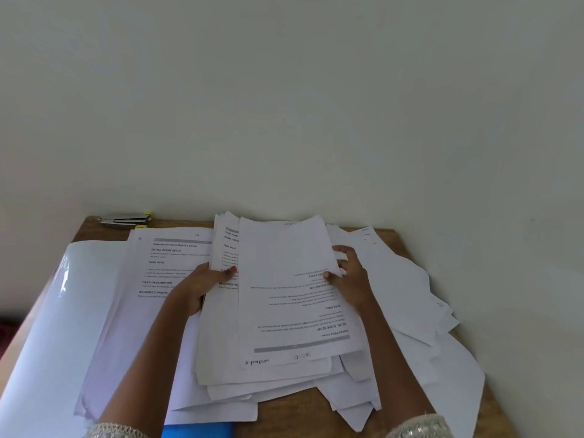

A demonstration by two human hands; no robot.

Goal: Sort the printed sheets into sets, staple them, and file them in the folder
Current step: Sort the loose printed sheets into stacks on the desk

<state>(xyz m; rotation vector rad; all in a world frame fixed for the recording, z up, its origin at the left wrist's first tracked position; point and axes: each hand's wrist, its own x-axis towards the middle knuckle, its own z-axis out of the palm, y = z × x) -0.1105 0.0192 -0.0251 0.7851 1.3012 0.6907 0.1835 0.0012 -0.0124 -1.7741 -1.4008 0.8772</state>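
A thick stack of printed sheets (284,298) lies in the middle of the wooden table (94,227). My left hand (197,286) grips the stack's left edge, thumb on top. My right hand (350,276) pinches the right edge of the top sheet, whose print faces away from me. Another printed set (164,267) lies flat to the left, text upright. A silver stapler (124,220) sits at the table's far left corner. A blue folder (197,429) peeks out under the papers at the near edge.
Loose white sheets (410,295) spread untidily over the right half of the table, some hanging past its edge. A glossy white sheet (53,308) covers the left side. A plain wall stands right behind the table.
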